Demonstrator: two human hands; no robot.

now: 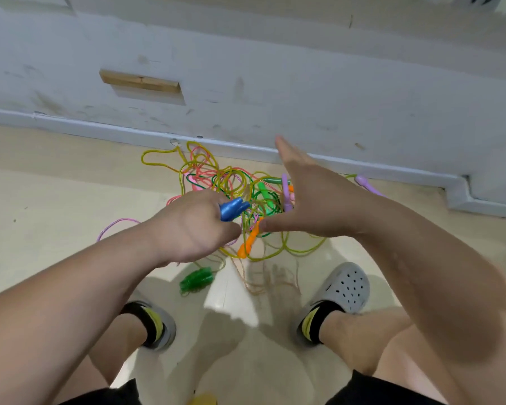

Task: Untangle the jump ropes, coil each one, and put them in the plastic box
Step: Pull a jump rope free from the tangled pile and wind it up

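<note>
A tangle of jump ropes (216, 176) in yellow, pink, green and orange lies on the floor against the wall. My left hand (193, 226) grips a pair of blue handles (232, 209) above the tangle. Just to its right, my right hand (304, 194) is spread open with straight fingers, its thumb near an orange handle (249, 241). Green handles (265, 197) and purple handles (286, 192) show in the heap. A separate green handle pair (197, 280) lies near my feet. The plastic box is not visible.
A white scuffed wall with a baseboard (100, 125) runs behind the ropes. A wooden block (140, 81) is fixed to the wall. My feet in grey clogs (342, 286) stand below the tangle. A lone purple handle (362, 181) lies by the baseboard.
</note>
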